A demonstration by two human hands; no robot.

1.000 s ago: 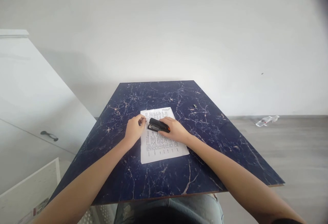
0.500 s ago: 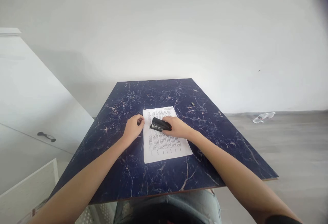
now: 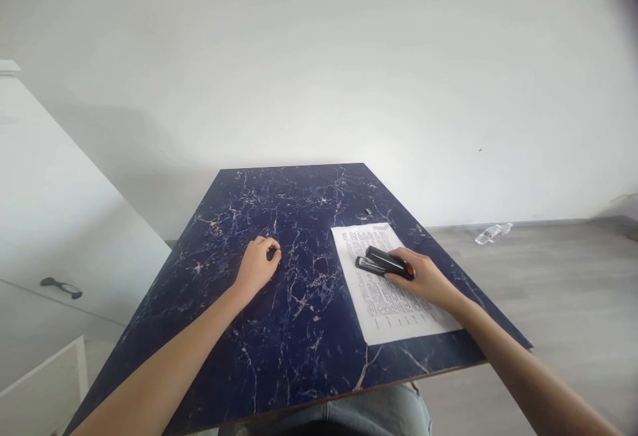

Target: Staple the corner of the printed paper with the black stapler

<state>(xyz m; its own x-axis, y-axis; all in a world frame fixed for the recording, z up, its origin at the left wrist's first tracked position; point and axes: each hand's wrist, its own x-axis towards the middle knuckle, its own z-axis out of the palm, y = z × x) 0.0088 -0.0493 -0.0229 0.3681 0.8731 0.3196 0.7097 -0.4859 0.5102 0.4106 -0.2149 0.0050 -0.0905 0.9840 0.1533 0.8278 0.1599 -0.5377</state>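
Note:
A printed sheet of paper [image 3: 386, 296] lies on the right side of the dark blue marbled table [image 3: 279, 329]. A black stapler [image 3: 381, 263] with an orange end rests on the paper's upper part. My right hand [image 3: 423, 278] is closed around the stapler's rear end and lies on the paper. My left hand [image 3: 256, 265] rests on the bare tabletop left of the paper, fingers curled in with thumb and forefinger pressed together; nothing shows in them.
A small dark bit [image 3: 369, 211] lies on the table beyond the paper. A crumpled plastic bottle [image 3: 491, 232] lies on the grey floor by the white wall. A white cabinet with a dark handle [image 3: 60, 286] stands to the left.
My right hand slid the stapler and paper from the table's middle to its right side. My left hand came off the paper's edge and stays on the bare table.

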